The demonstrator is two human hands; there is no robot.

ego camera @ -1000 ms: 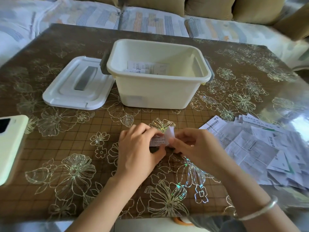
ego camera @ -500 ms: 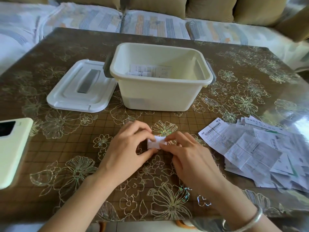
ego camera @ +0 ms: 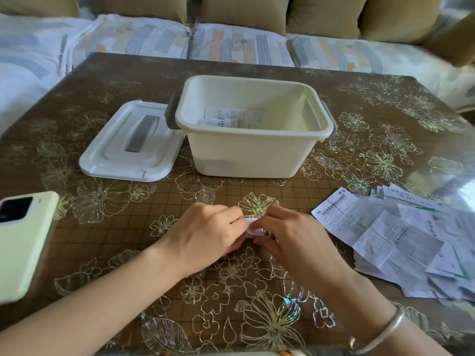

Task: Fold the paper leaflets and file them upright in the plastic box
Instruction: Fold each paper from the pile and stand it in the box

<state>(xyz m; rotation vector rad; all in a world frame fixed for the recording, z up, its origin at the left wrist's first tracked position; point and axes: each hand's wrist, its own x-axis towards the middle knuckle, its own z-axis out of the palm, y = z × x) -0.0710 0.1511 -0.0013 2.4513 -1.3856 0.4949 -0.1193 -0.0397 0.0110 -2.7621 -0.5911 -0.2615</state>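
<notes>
You are holding a small white folded leaflet (ego camera: 253, 226) low over the table (ego camera: 123, 242), right in front of you, and both hands are meeting on it. Your left hand (ego camera: 205, 236) is pinching its left edge, with the fingers curled in close around the paper. Your right hand (ego camera: 293, 236) is gripping the right side, with the fingertips bending over the top and the thumb pressing from below. Your fingers are hiding most of the paper, so I cannot tell whether it is touching the table. A silver bangle (ego camera: 380, 332) is sitting on your right wrist.

The cream plastic box (ego camera: 252, 158) is standing open beyond your hands, well apart from them. A few filed leaflets (ego camera: 231, 116) are standing upright against its far wall. Its white lid (ego camera: 128, 150) is lying flat just beside it on the left. The loose pile of unfolded leaflets (ego camera: 401, 240) is spreading across the table near your right hand. A pale green phone (ego camera: 23, 242) is lying at the left edge.
</notes>
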